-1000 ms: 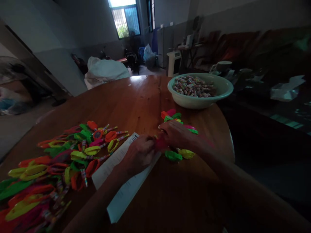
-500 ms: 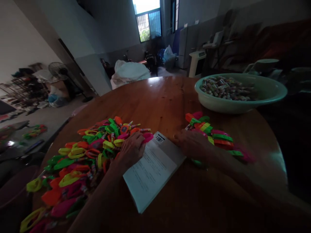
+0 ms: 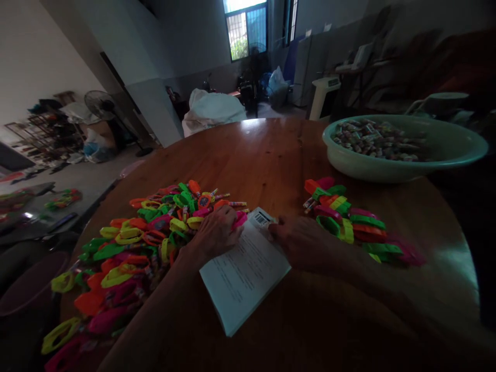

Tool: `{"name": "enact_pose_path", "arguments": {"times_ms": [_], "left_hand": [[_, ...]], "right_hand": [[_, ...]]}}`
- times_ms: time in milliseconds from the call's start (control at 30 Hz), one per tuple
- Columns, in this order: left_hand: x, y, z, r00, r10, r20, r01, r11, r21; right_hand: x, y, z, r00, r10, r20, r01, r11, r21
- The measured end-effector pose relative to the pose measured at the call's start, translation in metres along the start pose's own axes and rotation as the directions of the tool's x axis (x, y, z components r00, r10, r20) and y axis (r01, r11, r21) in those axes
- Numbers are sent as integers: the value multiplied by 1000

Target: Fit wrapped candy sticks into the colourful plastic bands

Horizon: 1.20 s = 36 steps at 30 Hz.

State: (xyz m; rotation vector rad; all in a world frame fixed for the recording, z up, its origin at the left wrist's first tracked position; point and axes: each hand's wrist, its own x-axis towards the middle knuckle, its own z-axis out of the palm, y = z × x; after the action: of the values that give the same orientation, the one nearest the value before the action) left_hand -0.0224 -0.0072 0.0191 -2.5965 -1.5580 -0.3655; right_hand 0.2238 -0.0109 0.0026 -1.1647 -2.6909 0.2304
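Observation:
A stack of printed sheets [image 3: 244, 279] with a barcode at its upper corner lies slantwise on the table in front of me. My left hand [image 3: 219, 230] rests at its upper left edge, fingers curled around a pink plastic toy watch [image 3: 239, 220]. At the stack's upper right edge, beside the barcode, my right hand [image 3: 300, 240] has its thumb and finger pinched together. What lies between those fingertips is too dark to make out. A heap of bright toy watches [image 3: 127, 235] with candy tubes spreads left of my left hand. A smaller pile [image 3: 349, 219] sits beyond my right hand.
The round wooden table [image 3: 248, 160] carries a pale green basin [image 3: 387, 170] at the back right, partly filled with small wrapped candies [image 3: 372, 139]. Behind the table stand a white sack [image 3: 213, 111] and a heater-like appliance [image 3: 324, 98]. A pink tub [image 3: 34, 284] is at lower left.
My right hand has moved in from the stack's right corner to beside the barcode, its fingers pinched. My left hand stays by the pink toy watch. The view has shifted slightly.

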Motion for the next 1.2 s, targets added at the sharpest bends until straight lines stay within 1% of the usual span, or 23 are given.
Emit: {"name": "enact_pose_path", "arguments": {"times_ms": [67, 133, 167, 233, 267, 300, 333, 400, 467, 533, 600, 667, 767, 833, 967, 1100, 1200], "left_hand": [[7, -2, 0, 1000, -21, 6, 21, 999, -26], [17, -5, -1, 999, 12, 34, -9, 996, -92], [21, -8, -2, 996, 47, 69, -37, 991, -130], [30, -12, -6, 982, 103, 156, -75, 982, -174], [34, -14, -8, 976, 108, 187, -75, 982, -174], [37, -16, -9, 977, 94, 193, -62, 985, -164], [40, -17, -9, 983, 64, 174, -37, 988, -152], [44, -15, -5, 997, -18, 80, 31, 984, -174], [46, -11, 5, 995, -97, -38, 82, 954, -287], [46, -5, 17, 981, -155, -117, 92, 903, -421], [44, 0, 28, 970, -188, -154, 88, 863, -498], [38, 1, 34, 960, -215, -176, 95, 850, -518], [24, -2, 31, 948, -241, -206, 99, 842, -531], [12, -4, 24, 954, -225, -197, 87, 838, -538], [-10, -8, 14, 970, -152, -189, 46, 881, -470], [-23, -11, 18, 972, -132, -196, 51, 927, -370], [-27, -13, 21, 975, -88, -203, 23, 952, -305]], "right_hand": [[-2, -2, -3, 999, -22, -37, 18, 994, -108], [-1, -3, -4, 991, -81, -108, 60, 980, -188], [0, -3, -4, 985, -116, -126, 88, 974, -208], [4, -1, -4, 977, -177, -115, 151, 967, -204], [7, 1, -3, 975, -200, -96, 180, 966, -183], [9, 2, -2, 974, -214, -76, 200, 967, -160], [11, 3, -1, 974, -220, -57, 210, 968, -139], [13, 4, 1, 976, -215, -33, 210, 971, -114], [14, 1, 2, 985, -172, -21, 169, 981, -95], [14, -2, 4, 994, -107, -2, 107, 991, -74], [14, -5, 5, 998, -58, 11, 58, 997, -60], [14, -5, 7, 999, -51, -5, 50, 998, -41], [16, -3, 12, 995, -57, -84, 59, 998, 23], [19, -1, 16, 991, -46, -123, 56, 995, 80], [28, 0, 23, 985, -19, -170, 55, 976, 209], [39, -2, 31, 972, -22, -236, 91, 954, 287], [45, -4, 35, 965, -37, -258, 124, 935, 333]]}}
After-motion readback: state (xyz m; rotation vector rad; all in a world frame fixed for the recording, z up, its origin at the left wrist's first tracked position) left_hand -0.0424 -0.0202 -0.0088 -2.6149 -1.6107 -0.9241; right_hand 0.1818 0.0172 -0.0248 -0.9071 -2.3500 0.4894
